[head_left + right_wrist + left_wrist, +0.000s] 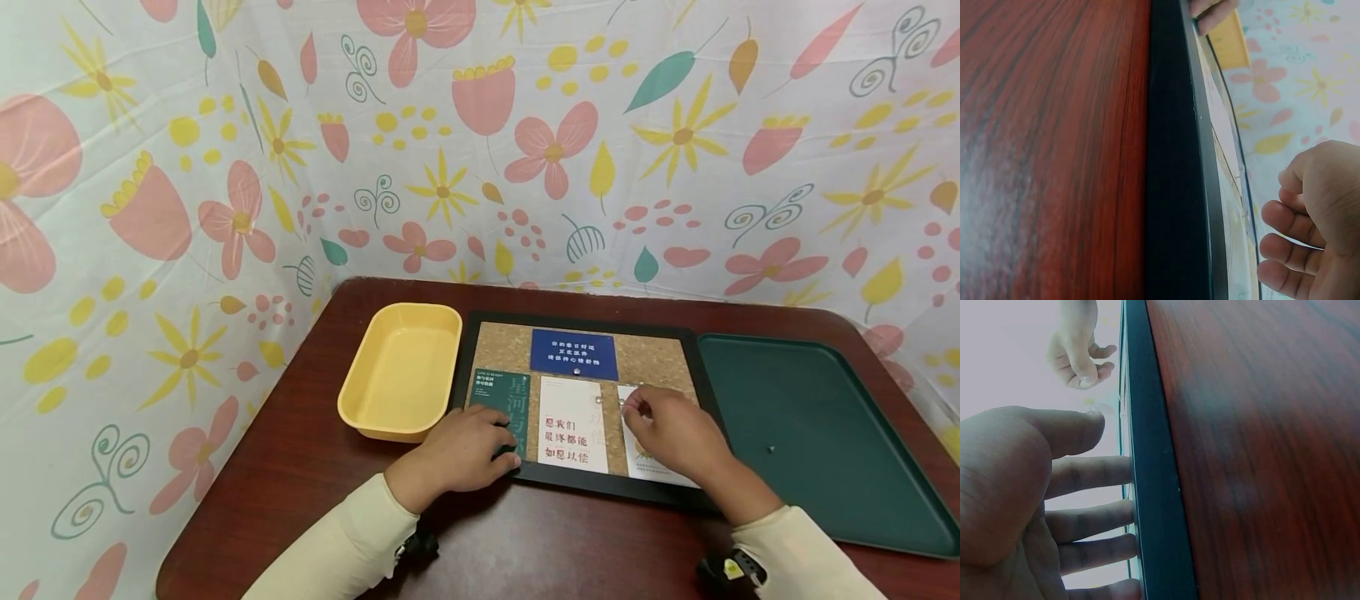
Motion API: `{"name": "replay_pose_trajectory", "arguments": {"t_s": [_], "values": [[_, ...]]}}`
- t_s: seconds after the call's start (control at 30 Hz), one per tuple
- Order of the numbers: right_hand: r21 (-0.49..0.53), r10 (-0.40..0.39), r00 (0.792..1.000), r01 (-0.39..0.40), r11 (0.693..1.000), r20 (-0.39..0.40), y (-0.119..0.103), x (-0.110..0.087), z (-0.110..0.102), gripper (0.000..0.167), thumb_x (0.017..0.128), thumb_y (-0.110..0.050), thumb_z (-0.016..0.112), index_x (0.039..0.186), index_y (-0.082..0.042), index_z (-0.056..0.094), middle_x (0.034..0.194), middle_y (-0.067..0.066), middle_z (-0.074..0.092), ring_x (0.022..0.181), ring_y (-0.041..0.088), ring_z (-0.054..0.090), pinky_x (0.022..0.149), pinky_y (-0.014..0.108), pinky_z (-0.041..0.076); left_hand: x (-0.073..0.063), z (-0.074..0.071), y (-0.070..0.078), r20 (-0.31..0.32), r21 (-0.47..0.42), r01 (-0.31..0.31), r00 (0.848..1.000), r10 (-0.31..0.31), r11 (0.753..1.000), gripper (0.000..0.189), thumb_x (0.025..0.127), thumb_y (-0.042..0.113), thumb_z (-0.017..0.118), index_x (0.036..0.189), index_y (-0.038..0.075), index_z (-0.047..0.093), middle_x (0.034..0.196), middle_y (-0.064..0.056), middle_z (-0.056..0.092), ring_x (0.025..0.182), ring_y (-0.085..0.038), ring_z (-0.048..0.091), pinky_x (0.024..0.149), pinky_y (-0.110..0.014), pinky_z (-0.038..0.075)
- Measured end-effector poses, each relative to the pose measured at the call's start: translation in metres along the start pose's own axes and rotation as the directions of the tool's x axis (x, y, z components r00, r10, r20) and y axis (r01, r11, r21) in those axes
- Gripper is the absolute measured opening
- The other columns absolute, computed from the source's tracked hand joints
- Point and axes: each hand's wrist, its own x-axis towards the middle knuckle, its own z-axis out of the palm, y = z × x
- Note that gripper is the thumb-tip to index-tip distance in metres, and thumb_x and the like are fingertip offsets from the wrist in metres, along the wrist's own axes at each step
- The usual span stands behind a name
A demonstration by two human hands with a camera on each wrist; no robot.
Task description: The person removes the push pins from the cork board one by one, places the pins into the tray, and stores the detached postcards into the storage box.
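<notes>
A black-framed cork board (pixel 498 337) lies on the table, with a blue card (pixel 573 354), a green card (pixel 501 392) and a white card with red writing (pixel 570 425) on it. My left hand (pixel 465 450) rests at the board's lower left corner, over the green card. Its fingers (pixel 1094 522) are straight and touch the board's edge. Over another white card (pixel 652 468) at the right is my right hand (pixel 675 429), its fingers (pixel 1285 250) curled. Whether anything small is between its fingertips is hidden. Small shiny pins (pixel 598 400) show on the cards.
A yellow tray (pixel 401 367) stands left of the board. To the right, a dark green tray (pixel 810 400) holds a small shiny pin (pixel 771 449). The dark red wooden table (pixel 315 467) meets flower-patterned cloth (pixel 555 242) at the back and left.
</notes>
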Motion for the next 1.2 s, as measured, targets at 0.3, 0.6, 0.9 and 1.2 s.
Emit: {"name": "replay_pose_trajectory", "arguments": {"t_s": [0.3, 0.6, 0.9, 1.2], "values": [[0.017, -0.003, 1.0, 0.003, 1.0, 0.003, -0.01, 0.002, 0.002, 0.006, 0.096, -0.017, 0.066, 0.09, -0.018, 0.066, 0.08, -0.003, 0.058, 0.071, 0.015, 0.05, 0.061, 0.036, 0.042, 0.0, 0.0, 0.0, -0.002, 0.005, -0.001, 1.0, 0.001, 1.0, 0.03, 0.1, 0.046, 0.063, 0.117, 0.027, 0.079, 0.135, 0.0, 0.064, 0.128, -0.022, 0.055, 0.102, -0.044, 0.047], [0.031, -0.003, 1.0, 0.003, 1.0, 0.011, -0.015, 0.004, 0.006, 0.005, 0.095, -0.016, 0.067, 0.09, -0.016, 0.066, 0.082, -0.002, 0.06, 0.072, 0.015, 0.052, 0.059, 0.036, 0.044, 0.0, 0.0, 0.001, -0.001, 0.009, -0.003, 1.0, 0.003, 1.0, 0.03, 0.1, 0.046, 0.063, 0.117, 0.027, 0.079, 0.135, 0.0, 0.064, 0.127, -0.022, 0.056, 0.102, -0.044, 0.047], [0.057, -0.031, 0.999, 0.029, 0.998, 0.038, -0.024, 0.007, 0.01, 0.008, 0.097, -0.015, 0.066, 0.089, -0.016, 0.065, 0.079, -0.003, 0.054, 0.071, 0.015, 0.048, 0.058, 0.034, 0.04, 0.0, 0.0, 0.001, 0.004, 0.011, 0.003, 1.0, -0.003, 1.0, 0.03, 0.099, 0.046, 0.064, 0.117, 0.027, 0.079, 0.136, 0.0, 0.064, 0.128, -0.022, 0.055, 0.101, -0.044, 0.048], [0.065, -0.042, 0.999, 0.04, 0.997, 0.027, -0.031, 0.01, 0.014, 0.012, 0.097, -0.015, 0.066, 0.086, -0.019, 0.064, 0.07, -0.006, 0.049, 0.063, 0.013, 0.045, 0.053, 0.032, 0.036, -0.001, -0.001, 0.001, 0.0, 0.015, 0.002, 1.0, -0.002, 1.0, 0.031, 0.099, 0.047, 0.064, 0.118, 0.027, 0.078, 0.135, 0.0, 0.064, 0.128, -0.022, 0.055, 0.101, -0.044, 0.048]]}}
